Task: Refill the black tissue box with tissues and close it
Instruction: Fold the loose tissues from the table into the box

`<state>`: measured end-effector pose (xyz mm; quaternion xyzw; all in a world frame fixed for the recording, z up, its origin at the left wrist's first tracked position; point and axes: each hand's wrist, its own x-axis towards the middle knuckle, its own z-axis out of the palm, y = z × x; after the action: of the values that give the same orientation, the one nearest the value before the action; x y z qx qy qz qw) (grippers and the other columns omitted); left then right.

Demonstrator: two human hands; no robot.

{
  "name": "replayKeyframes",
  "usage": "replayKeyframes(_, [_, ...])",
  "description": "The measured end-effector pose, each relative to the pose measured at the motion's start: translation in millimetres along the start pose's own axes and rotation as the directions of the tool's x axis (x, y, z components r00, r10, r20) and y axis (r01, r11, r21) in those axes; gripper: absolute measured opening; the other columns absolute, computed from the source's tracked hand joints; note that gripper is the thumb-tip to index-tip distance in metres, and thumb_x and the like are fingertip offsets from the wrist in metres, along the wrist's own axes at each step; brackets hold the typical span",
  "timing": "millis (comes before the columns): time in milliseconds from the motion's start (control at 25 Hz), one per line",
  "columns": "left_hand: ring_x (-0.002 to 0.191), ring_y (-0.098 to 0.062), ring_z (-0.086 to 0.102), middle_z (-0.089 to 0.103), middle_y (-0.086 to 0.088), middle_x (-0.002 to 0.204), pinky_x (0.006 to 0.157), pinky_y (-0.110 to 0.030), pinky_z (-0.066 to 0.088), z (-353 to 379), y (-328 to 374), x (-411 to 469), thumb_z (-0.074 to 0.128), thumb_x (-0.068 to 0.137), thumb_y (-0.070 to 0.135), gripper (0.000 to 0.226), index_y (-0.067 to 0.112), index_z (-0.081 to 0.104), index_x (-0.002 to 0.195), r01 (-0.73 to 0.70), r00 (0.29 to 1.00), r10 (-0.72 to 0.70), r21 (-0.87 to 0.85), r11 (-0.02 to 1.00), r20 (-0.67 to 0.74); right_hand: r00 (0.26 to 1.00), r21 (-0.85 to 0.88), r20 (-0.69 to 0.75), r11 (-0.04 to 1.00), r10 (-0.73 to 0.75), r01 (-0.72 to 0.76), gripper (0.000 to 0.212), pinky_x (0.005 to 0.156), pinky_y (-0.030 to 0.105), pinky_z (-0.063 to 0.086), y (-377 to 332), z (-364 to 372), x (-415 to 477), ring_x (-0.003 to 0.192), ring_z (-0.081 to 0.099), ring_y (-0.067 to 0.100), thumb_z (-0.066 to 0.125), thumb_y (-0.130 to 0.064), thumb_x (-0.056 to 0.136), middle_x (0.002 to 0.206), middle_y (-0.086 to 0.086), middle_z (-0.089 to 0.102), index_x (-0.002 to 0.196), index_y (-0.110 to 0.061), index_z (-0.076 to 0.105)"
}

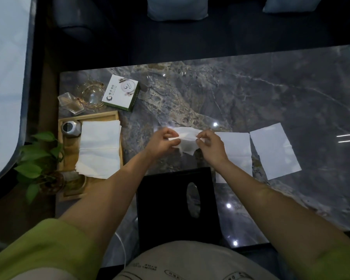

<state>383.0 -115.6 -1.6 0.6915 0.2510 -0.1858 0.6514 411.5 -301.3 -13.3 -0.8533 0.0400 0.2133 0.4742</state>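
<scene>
A black tissue box (166, 207) with an oval slot in its top sits at the table's near edge, between my forearms. Just beyond it, my left hand (162, 141) and my right hand (210, 145) pinch the two ends of one white tissue (187, 141) held a little above the table. A stack of white tissues (99, 146) lies in a wooden tray (89, 117) to the left. Two folded tissues lie flat on the right, one (236, 152) beside my right hand, the other (274, 150) further right.
A white and green carton (120, 91), a glass ashtray (92, 93) and a small glass container (71, 103) stand at the back left of the marble table (271, 93). A silver jar (71, 128) sits in the tray. A leafy potted plant (40, 166) is at the left edge.
</scene>
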Motion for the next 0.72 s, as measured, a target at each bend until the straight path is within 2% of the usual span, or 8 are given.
replayKeyframes(80, [0.083,-0.023,0.062,0.061,-0.018,0.103,0.06,-0.027,0.057,1,1,-13,0.07,0.085,0.007,0.021,0.006,0.06,0.104,0.115,0.993,-0.114,-0.239,0.964,0.018,1.0,0.073,0.014,0.997,0.013,-0.014,0.008,0.092,0.033,0.049,-2,-5,-10,0.103,0.06,0.02,0.061,-0.01,0.091,0.108,-0.001,0.065,0.094,-0.017,0.064])
replayKeyframes(160, [0.085,-0.026,0.062,0.064,-0.016,0.107,0.066,-0.032,0.054,0,-2,-24,0.078,0.08,0.024,0.032,0.015,0.064,0.107,0.128,0.988,-0.145,-0.246,0.961,-0.051,1.0,0.141,0.015,0.99,0.014,-0.016,0.013,0.09,0.035,0.051,-3,-10,-21,0.099,0.063,0.021,0.062,-0.007,0.089,0.101,-0.002,0.066,0.088,-0.02,0.066])
replayKeyframes(280, [0.096,-0.024,0.064,0.062,-0.015,0.12,0.08,-0.038,0.052,-1,-7,-38,0.083,0.069,0.037,0.059,0.014,0.058,0.117,0.188,0.967,-0.23,-0.307,0.933,-0.105,0.999,0.192,0.034,0.981,0.021,-0.028,0.019,0.065,0.025,0.051,-7,-19,-34,0.077,0.062,0.017,0.062,-0.006,0.09,0.092,0.002,0.066,0.083,-0.023,0.066])
replayKeyframes(320, [0.096,-0.021,0.064,0.063,-0.012,0.116,0.08,-0.035,0.052,-2,-7,-45,0.081,0.073,0.037,0.058,0.01,0.057,0.119,0.233,0.961,-0.269,-0.336,0.913,-0.062,0.999,0.217,0.041,0.976,0.012,-0.02,0.018,0.059,0.021,0.048,-9,-22,-40,0.073,0.06,0.015,0.061,-0.004,0.091,0.089,0.002,0.065,0.084,-0.02,0.066])
replayKeyframes(440, [0.09,-0.018,0.065,0.068,-0.006,0.099,0.077,-0.03,0.054,0,-7,-64,0.069,0.087,0.029,0.027,0.016,0.062,0.11,0.34,0.94,-0.326,-0.392,0.855,0.104,0.998,0.297,0.056,0.955,-0.034,0.016,0.014,0.059,0.016,0.049,-12,-27,-52,0.077,0.061,0.013,0.061,-0.001,0.091,0.091,0.002,0.062,0.086,-0.012,0.067])
replayKeyframes(520, [0.086,-0.016,0.065,0.067,-0.003,0.1,0.071,-0.026,0.056,3,-8,-74,0.068,0.088,0.023,0.022,0.02,0.062,0.109,0.302,0.952,-0.292,-0.409,0.862,0.088,0.996,0.316,0.063,0.948,-0.064,0.041,0.01,0.061,0.013,0.049,-12,-29,-60,0.078,0.059,0.011,0.062,0.001,0.09,0.097,0.008,0.061,0.09,-0.008,0.068])
replayKeyframes(600, [0.088,-0.016,0.064,0.065,-0.002,0.107,0.07,-0.023,0.056,6,-8,-82,0.068,0.088,0.018,0.03,0.022,0.06,0.117,0.205,0.977,-0.21,-0.418,0.885,0.034,0.996,0.334,0.049,0.941,-0.079,0.059,0.012,0.07,0.019,0.05,-13,-30,-67,0.081,0.06,0.013,0.064,0.002,0.088,0.101,0.011,0.063,0.089,-0.008,0.069])
replayKeyframes(720, [0.101,-0.019,0.063,0.062,0.003,0.113,0.091,-0.032,0.051,5,-2,-91,0.069,0.087,0.018,0.041,0.027,0.059,0.126,0.064,0.998,-0.065,-0.338,0.939,0.008,0.997,0.383,0.039,0.923,-0.062,0.042,0.012,0.082,0.023,0.051,-18,-33,-74,0.085,0.063,0.011,0.064,0.006,0.086,0.101,0.009,0.066,0.09,-0.005,0.068])
